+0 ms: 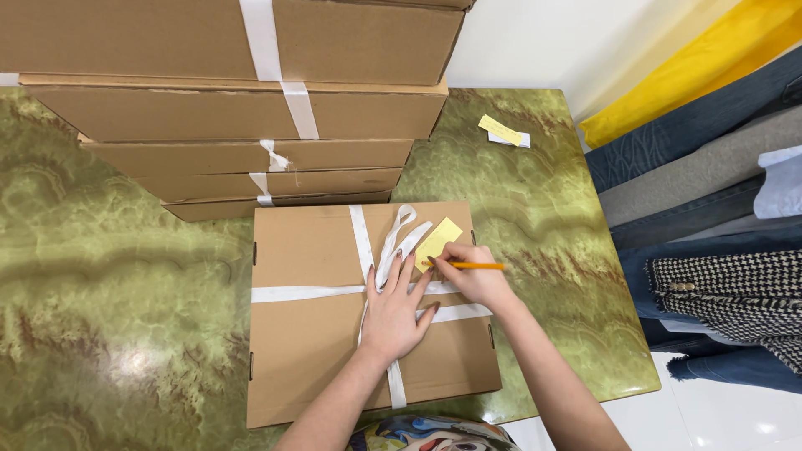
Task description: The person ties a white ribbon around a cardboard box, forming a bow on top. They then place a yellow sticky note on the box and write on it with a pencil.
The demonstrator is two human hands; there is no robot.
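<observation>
While the person looks down from above, a flat brown cardboard box (pixel 334 326) lies on a green marbled table (pixel 109 292), near its front edge and just in front of a stack of similar boxes (pixel 234 108). White ribbon (pixel 301 293) crosses the box both ways and ends in loose loops near the middle. The left hand (pixel 393 313) rests flat on the lid with fingers spread, pressing down where the ribbons cross. The right hand (pixel 472 276) is closed around a yellow pencil (pixel 476 266), its tip on a small yellow paper tag (pixel 439 240) that lies on the lid beside the ribbon loops.

The box looks stiff and fairly light — thin, broad, with crisp edges — so it would likely carry best with a hand under each long side; the ribbon is probably soft and could slip or pull loose if used as a handle. The tag appears flimsy and easily creased, so a light pinch at a corner should suit it.

A second yellow slip (pixel 504 131) lies well apart on the far side of the table. Folded clothes — denim, grey, yellow, checked — hang or lie at the right (pixel 710 167).
</observation>
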